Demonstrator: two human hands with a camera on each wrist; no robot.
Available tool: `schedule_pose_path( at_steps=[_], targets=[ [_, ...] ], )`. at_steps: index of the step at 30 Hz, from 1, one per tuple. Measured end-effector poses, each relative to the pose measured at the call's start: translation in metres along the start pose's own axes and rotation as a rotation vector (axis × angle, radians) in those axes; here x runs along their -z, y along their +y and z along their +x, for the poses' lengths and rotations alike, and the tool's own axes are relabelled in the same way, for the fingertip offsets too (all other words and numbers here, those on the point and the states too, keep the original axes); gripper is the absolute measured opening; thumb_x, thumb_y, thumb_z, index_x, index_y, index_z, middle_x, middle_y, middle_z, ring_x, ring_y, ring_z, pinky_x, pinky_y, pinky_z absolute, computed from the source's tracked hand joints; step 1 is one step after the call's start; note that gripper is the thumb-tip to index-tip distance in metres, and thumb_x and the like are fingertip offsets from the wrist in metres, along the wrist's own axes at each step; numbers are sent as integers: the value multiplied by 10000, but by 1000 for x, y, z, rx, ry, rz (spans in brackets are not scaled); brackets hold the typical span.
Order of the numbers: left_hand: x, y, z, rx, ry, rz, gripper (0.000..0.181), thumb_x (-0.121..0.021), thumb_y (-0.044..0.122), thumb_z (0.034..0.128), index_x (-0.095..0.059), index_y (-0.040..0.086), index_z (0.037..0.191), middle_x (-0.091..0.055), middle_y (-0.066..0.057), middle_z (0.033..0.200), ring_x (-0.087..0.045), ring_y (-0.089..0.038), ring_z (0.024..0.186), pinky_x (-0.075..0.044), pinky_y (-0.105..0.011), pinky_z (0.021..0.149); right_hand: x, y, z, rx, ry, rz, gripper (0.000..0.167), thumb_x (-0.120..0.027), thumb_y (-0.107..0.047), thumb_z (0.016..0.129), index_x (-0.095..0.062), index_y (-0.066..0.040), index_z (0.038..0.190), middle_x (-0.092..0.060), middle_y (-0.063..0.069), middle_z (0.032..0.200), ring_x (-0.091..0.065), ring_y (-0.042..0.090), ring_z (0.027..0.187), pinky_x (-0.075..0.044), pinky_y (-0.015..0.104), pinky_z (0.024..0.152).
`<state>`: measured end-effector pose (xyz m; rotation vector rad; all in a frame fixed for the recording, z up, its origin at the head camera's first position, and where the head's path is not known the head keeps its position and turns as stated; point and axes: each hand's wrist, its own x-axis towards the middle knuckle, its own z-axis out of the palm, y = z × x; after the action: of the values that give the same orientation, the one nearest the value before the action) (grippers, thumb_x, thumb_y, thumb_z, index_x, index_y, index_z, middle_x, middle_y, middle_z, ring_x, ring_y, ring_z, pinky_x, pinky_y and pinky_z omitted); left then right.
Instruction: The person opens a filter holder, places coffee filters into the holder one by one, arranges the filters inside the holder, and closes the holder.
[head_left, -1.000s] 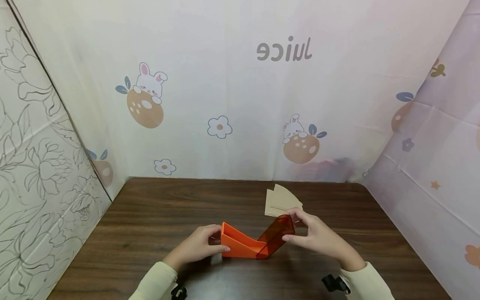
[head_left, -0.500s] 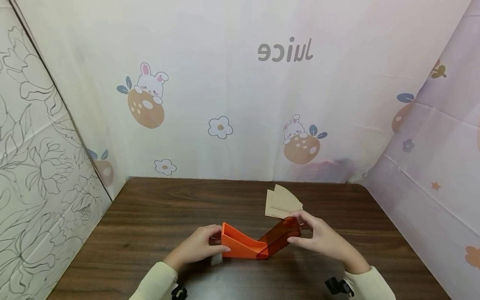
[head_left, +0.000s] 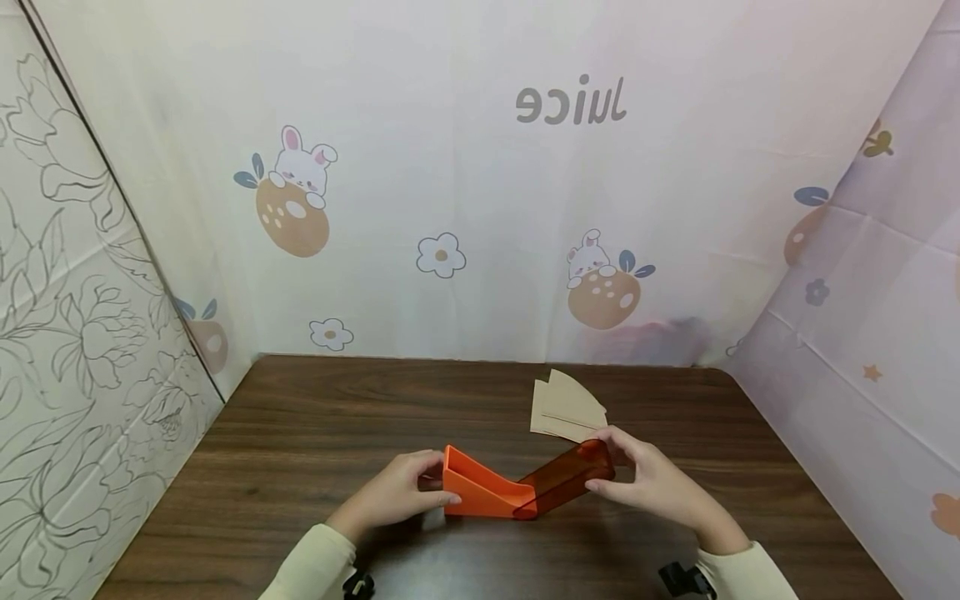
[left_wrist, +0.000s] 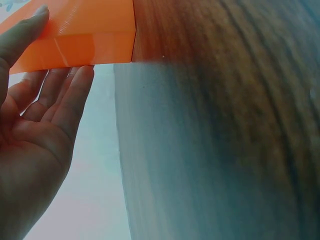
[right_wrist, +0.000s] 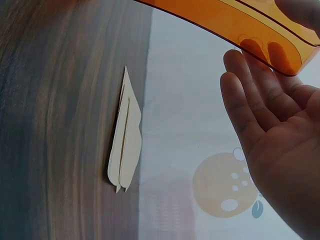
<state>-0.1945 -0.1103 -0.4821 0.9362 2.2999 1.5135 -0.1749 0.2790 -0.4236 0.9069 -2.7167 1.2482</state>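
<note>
An orange coffee filter box [head_left: 480, 493] stands on the wooden table, its tall end to the left and its low end to the right. My left hand [head_left: 397, 496] holds that tall end between thumb and fingers; the left wrist view shows the thumb on the box wall [left_wrist: 95, 47]. A see-through reddish-brown lid [head_left: 558, 477] meets the box at the low right end and leans up and away to the right, swung open. The lid's free end is pinched by my right hand [head_left: 656, 487], with fingertips showing through it in the right wrist view.
Beige cone coffee filters [head_left: 570, 406] lie in a small overlapping stack behind the lid, close to my right fingertips. The table [head_left: 337, 400] ends at a printed curtain [head_left: 450, 167] at the back, with more curtains on both sides.
My right hand has moved right and slightly down, tilting the lid lower and farther from the box. The left hand and the box have stayed in place.
</note>
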Motion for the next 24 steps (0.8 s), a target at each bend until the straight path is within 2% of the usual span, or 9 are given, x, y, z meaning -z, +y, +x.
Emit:
schedule_pose_path(
  at_steps=[9, 24],
  targets=[
    [0, -4, 0, -15, -5, 0, 283, -762, 273, 917, -664, 159, 1157, -685, 51, 1098, -668, -113, 1015, -548, -262, 877, 3, 2, -7, 23, 9, -11, 410, -804, -209, 880, -585, -213, 1227, -662, -107, 1023, -625, 103, 912, -502, 288, 808],
    [-1, 2, 0, 11, 0, 4, 271, -765, 271, 914, -666, 177, 1148, -683, 57, 1092, -665, -110, 1016, -543, -259, 883, 6, 7, -9, 24, -11, -21, 427, -805, -223, 879, -577, -228, 1240, -666, -114, 1033, -620, 104, 926, -504, 303, 808]
  ],
)
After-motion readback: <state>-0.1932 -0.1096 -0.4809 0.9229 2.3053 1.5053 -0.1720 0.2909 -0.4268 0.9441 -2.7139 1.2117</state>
